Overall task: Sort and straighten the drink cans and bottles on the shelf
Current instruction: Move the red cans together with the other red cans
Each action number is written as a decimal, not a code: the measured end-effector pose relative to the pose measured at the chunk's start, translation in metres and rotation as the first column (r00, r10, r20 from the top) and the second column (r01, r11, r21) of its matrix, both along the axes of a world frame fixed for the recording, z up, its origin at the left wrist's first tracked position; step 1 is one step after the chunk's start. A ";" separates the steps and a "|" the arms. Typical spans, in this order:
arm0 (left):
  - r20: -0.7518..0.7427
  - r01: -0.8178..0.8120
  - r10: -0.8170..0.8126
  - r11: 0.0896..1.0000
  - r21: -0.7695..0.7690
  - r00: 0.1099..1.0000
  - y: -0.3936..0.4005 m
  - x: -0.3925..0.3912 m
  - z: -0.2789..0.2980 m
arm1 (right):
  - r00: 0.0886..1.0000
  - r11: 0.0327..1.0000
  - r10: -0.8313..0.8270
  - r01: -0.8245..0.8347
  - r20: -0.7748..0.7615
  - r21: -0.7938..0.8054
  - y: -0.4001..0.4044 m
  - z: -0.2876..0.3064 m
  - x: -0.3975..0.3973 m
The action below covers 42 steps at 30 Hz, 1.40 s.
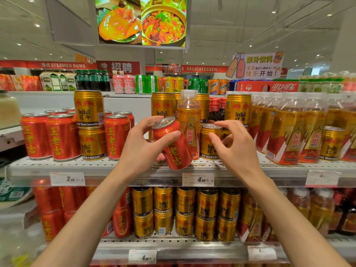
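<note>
Fingers of the left hand (143, 143) wrap around a red can (173, 143), tilted, at the middle of the frame just above the shelf (107, 166) edge, probably because it stands among gold ones and belongs with the red cans (52, 135) at the left. The right hand (234, 141) hovers with loose fingers, grasping nothing, over a gold can (209, 143). A tall bottle (188, 116) stands close behind and may hinder.
</note>
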<state>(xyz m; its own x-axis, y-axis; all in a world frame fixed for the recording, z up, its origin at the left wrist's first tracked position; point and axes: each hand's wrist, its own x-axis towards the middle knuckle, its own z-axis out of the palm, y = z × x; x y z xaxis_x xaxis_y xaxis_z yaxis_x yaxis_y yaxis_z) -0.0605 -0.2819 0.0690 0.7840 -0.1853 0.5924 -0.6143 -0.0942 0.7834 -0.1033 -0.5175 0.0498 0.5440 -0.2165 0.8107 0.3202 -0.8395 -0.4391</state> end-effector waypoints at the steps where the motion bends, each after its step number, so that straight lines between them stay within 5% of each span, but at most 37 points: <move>1: -0.005 0.007 -0.007 1.000 -0.011 1.000 0.001 -0.001 0.000 | 1.000 0.999 0.021 -0.021 0.011 0.035 0.005 -0.002 -0.006; 12: -0.065 0.128 -0.142 0.974 -0.187 0.988 0.046 -0.013 -0.021 | 0.890 0.894 0.372 -0.268 -0.264 0.358 0.105 -0.045 -0.061; 19: -0.226 0.210 -0.288 0.926 -0.314 0.931 0.086 -0.019 -0.056 | 0.871 0.810 0.439 -0.276 -0.223 0.518 0.163 -0.077 -0.062; 42: -0.367 0.046 -0.131 0.972 -0.231 0.921 0.107 -0.030 -0.089 | 0.808 0.714 0.536 -0.279 -0.244 0.642 0.173 -0.111 -0.055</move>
<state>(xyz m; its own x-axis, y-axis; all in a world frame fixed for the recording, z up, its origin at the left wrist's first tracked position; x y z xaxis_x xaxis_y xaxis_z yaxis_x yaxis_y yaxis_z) -0.0901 -0.1745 -0.0201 0.9427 -0.1670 0.2889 -0.2669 0.1422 0.9532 -0.1588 -0.3449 -0.0608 0.9204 -0.2286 0.3173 0.2656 -0.2302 -0.9362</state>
